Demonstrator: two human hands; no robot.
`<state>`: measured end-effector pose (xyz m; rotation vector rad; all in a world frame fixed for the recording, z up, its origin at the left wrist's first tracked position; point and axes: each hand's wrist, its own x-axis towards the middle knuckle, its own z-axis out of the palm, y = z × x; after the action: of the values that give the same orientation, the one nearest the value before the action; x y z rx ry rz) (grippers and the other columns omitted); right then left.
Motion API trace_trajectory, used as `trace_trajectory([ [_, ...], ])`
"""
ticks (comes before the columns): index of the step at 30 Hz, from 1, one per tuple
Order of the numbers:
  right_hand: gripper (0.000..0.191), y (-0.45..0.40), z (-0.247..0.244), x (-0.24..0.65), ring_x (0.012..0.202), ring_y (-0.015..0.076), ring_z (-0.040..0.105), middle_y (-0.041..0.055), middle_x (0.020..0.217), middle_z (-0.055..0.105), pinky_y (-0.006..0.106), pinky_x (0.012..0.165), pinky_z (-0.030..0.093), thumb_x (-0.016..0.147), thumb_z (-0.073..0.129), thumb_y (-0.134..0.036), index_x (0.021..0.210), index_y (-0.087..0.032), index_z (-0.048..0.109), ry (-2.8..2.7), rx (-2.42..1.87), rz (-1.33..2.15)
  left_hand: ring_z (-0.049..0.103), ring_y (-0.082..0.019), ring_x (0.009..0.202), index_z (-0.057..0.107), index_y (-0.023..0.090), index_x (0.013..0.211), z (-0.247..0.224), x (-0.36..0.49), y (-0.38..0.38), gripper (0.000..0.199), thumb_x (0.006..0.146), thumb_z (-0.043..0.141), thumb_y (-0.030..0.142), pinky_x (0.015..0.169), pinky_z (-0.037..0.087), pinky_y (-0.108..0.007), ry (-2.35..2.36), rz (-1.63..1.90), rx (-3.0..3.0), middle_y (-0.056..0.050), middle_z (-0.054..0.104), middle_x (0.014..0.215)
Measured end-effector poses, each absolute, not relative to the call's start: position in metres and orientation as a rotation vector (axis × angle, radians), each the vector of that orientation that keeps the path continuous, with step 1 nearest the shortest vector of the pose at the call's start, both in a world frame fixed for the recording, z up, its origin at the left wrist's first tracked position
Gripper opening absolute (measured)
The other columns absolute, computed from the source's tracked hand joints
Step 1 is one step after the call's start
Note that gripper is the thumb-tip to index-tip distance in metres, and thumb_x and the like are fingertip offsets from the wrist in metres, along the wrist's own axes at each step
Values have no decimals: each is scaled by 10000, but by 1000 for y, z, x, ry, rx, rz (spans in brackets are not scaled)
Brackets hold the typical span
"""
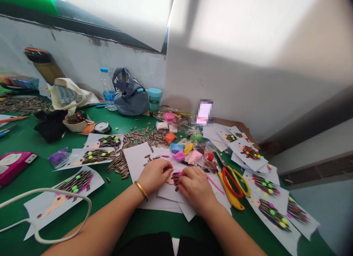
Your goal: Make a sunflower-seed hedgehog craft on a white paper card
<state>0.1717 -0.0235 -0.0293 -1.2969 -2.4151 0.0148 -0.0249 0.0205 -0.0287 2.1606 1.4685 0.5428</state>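
Note:
A small hedgehog picture [176, 178], with a peach face and a purple clay body set with dark sunflower seeds, lies on white paper [168, 192] between my hands. My right hand [197, 188] covers the body's right side. Its fingers are curled together against the clay, and whatever they pinch is hidden. On the other side, near the face, my left hand [156, 176] has thumb and forefinger closed together, the tips too small to show what is in them. Loose sunflower seeds [150, 138] are heaped behind the papers, with a few on the sheet by my left hand.
Bagged coloured clay [190, 153] lies behind my right hand. Red-handled scissors [233, 182] and a yellow cutter [230, 193] are to the right, beside several hedgehog pictures [266, 184]. More pictures [74, 182] and a white cable [89, 208] are left. A phone [204, 112] leans against the wall.

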Motion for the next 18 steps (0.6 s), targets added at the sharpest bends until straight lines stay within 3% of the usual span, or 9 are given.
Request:
trace_trajectory([
  [8,132,-14,-24,185,913,198,537,33,962,601,325,802,410,770,777,-181,769,-199,647,-2327,-1354,322,631,-188,830,716,235,893,-29,-26,21,143,850,616,327,700,420,-280,1468,496,2160,-20,718,899],
  [18,155,-12,-33,181,883,196,543,24,901,590,318,780,433,776,776,-183,735,-193,627,-2227,-1370,404,628,-190,810,721,235,887,-28,-26,21,129,832,636,315,687,423,-276,1484,483,2156,-22,715,885],
])
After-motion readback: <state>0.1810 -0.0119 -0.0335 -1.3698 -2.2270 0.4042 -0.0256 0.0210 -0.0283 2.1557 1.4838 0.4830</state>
